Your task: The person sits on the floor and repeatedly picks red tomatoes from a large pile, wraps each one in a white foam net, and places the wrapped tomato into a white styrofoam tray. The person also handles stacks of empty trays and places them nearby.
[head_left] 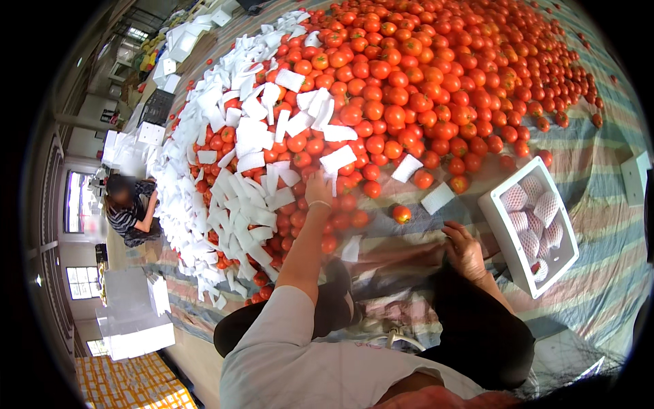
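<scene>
My left hand (319, 190) reaches out over the heap of tomatoes (396, 94). Its fingertips are at the near edge of a white foam net sleeve (337, 159); the fingers are partly hidden, so a grip cannot be made out. Above my right knee, my right hand (466, 253) is held with its fingers apart and nothing in them. A single tomato (401, 214) lies on the striped tarp a little beyond that hand. To its right, a white foam box (534, 291) stands tilted in view, holding several tomatoes in foam nets (531, 217).
Many loose foam sleeves (235, 199) cover the heap's left side. Striped tarpaulin (603, 245) spreads underneath. At far left a person (130, 209) bends by the pile. White foam boxes (138, 335) and orange-and-white cartons (130, 381) stand at lower left.
</scene>
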`<state>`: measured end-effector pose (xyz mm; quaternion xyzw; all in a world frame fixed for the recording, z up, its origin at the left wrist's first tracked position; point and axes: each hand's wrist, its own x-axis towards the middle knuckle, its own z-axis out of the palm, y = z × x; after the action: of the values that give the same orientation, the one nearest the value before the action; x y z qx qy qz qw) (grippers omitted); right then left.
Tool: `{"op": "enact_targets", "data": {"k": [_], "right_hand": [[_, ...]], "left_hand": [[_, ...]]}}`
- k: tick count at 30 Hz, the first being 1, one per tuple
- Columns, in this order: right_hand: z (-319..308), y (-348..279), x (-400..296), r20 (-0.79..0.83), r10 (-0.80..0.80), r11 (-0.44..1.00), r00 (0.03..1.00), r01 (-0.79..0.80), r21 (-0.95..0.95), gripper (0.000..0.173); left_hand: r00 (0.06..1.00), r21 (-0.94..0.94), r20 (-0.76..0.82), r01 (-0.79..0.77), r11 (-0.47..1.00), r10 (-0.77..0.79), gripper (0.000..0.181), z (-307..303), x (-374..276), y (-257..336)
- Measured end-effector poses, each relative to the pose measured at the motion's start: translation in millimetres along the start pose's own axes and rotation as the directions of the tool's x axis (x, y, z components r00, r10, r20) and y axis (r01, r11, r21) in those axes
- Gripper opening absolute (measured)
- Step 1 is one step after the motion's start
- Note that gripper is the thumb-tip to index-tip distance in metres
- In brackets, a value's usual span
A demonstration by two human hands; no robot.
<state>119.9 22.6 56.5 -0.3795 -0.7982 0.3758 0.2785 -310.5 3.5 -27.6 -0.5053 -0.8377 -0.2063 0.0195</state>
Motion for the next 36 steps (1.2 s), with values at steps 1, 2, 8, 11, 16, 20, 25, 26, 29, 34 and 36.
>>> {"op": "enact_targets", "data": {"k": [1,2,8,11,16,20,25,26,29,34,36], "right_hand": [[4,0,0,0.005,-0.008,1.000,1.000,0.008,0.017,0.025],[6,4,-2,0.012,-0.003,1.000,1.000,0.002,0.017,0.025],[14,14,-4,0.159,-0.025,0.988,0.987,0.000,0.156,0.038],[28,18,-5,0.240,0.042,0.964,0.970,-0.102,0.244,0.042],[43,46,-27,0.220,0.333,0.869,0.917,-0.389,0.307,0.029],[35,39,-26,0.332,0.499,0.679,0.800,-0.599,0.424,0.027],[35,37,-22,0.415,0.494,0.679,0.764,-0.637,0.365,0.033],[36,38,-23,0.428,0.459,0.661,0.779,-0.621,0.421,0.034],[49,58,-34,0.450,0.347,0.649,0.823,-0.557,0.518,0.039],[40,36,-21,0.437,0.365,0.727,0.822,-0.545,0.417,0.037],[41,38,-21,0.426,0.369,0.755,0.826,-0.534,0.381,0.034]], "left_hand": [[0.999,-0.030,-0.013,0.035,0.999,-0.036,0.028,-1,0,-4],[0.997,-0.078,-0.011,0.070,0.995,-0.071,0.030,4,-2,0],[0.987,-0.510,0.143,0.013,0.860,0.070,0.035,13,-82,111],[0.820,-0.587,0.571,0.367,0.722,0.047,0.034,10,-143,187],[0.704,-0.656,0.706,0.613,0.441,0.072,0.037,17,-171,211],[0.671,-0.682,0.730,0.701,0.207,0.129,0.038,22,-182,207],[0.694,-0.679,0.716,0.668,0.305,0.073,0.041,32,-187,198],[0.688,-0.665,0.724,0.680,0.309,0.047,0.042,30,-183,198],[0.724,-0.688,0.686,0.611,0.392,0.074,0.043,19,-175,197],[0.704,-0.721,0.692,0.661,0.207,0.162,0.044,28,-186,188],[0.690,-0.707,0.707,0.683,0.184,0.155,0.045,26,-185,191]]}}
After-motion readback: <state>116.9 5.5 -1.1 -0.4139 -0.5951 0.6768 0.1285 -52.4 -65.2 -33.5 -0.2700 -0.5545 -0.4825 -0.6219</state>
